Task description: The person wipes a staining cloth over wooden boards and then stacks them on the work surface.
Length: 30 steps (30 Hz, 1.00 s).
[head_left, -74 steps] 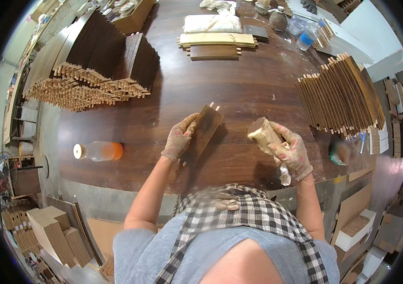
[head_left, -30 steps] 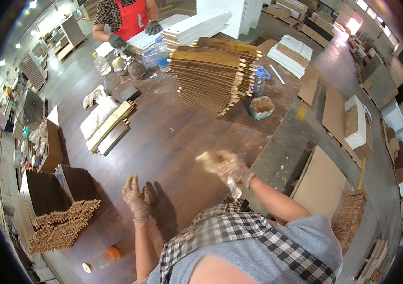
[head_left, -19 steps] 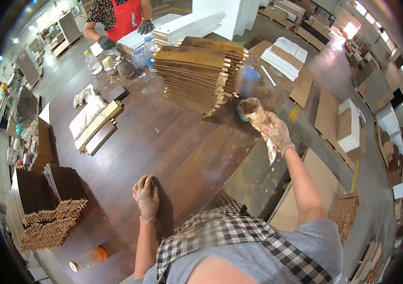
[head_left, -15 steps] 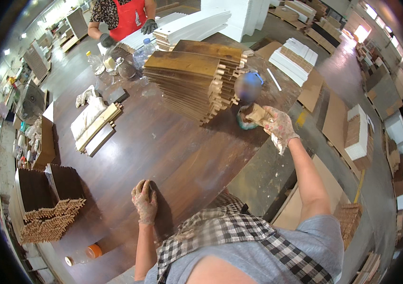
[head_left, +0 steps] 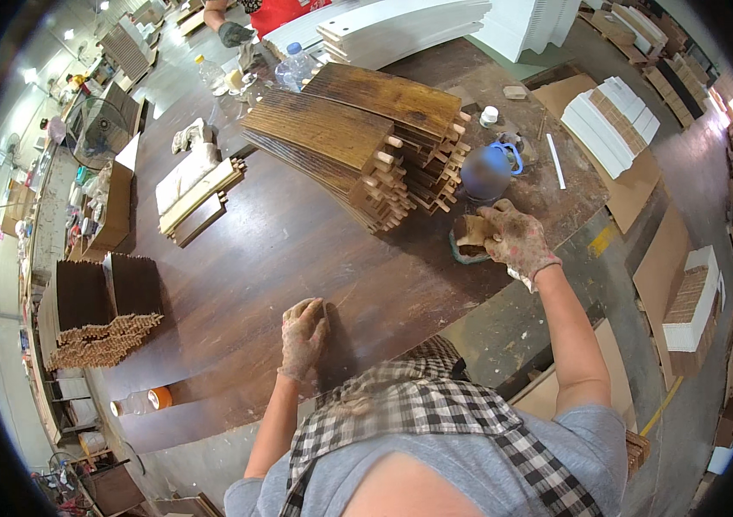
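Observation:
My right hand [head_left: 520,239], in a stained patterned glove, is closed on a crumpled tan rag [head_left: 472,229] with brown stains. The rag is at the mouth of a small tub [head_left: 468,258] with a teal rim, which it partly covers. Just beyond stands a dark round container with a blue handle [head_left: 487,172]. My left hand [head_left: 304,339], also gloved, rests on the brown tabletop [head_left: 237,302] near my body, fingers loosely extended and holding nothing. In front of me are two stacks of brown-stained slats [head_left: 323,121] with pale pegs at their ends.
More dark slats [head_left: 108,302] are stacked at the left edge. Pale strips with a white cloth [head_left: 190,185], plastic bottles [head_left: 296,67] and a lying bottle with an orange end [head_left: 159,397] are on the table. White boards [head_left: 409,30] lie opposite, beside a co-worker's gloved hand [head_left: 234,34].
The view has shifted, so the table's things sit differently in it. My right hand has brought the rag down against the tub. The left hand still rests on the tabletop.

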Tool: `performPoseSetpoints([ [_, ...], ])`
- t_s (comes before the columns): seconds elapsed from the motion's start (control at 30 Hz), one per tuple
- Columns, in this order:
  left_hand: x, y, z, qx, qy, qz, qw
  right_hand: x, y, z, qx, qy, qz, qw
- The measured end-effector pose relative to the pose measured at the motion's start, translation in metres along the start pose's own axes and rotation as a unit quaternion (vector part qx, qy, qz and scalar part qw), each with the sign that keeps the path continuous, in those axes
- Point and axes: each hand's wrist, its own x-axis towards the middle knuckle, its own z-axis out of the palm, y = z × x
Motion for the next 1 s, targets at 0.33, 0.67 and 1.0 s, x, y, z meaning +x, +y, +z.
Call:
performPoseSetpoints([
  [0.33,0.032,-0.024,0.000,-0.196,-0.020,-0.059,0.979,-0.046,-0.075,-0.010,0.569,0.005,0.151,0.808],
  [0.67,0.082,-0.041,0.026,-0.357,-0.061,-0.100,0.927,-0.067,-0.126,0.088,0.445,-0.069,0.128,0.884],
  [1.0,0.064,0.012,0.037,-0.153,-0.076,0.019,0.985,-0.051,-0.061,0.022,0.056,0.241,0.116,0.962],
])
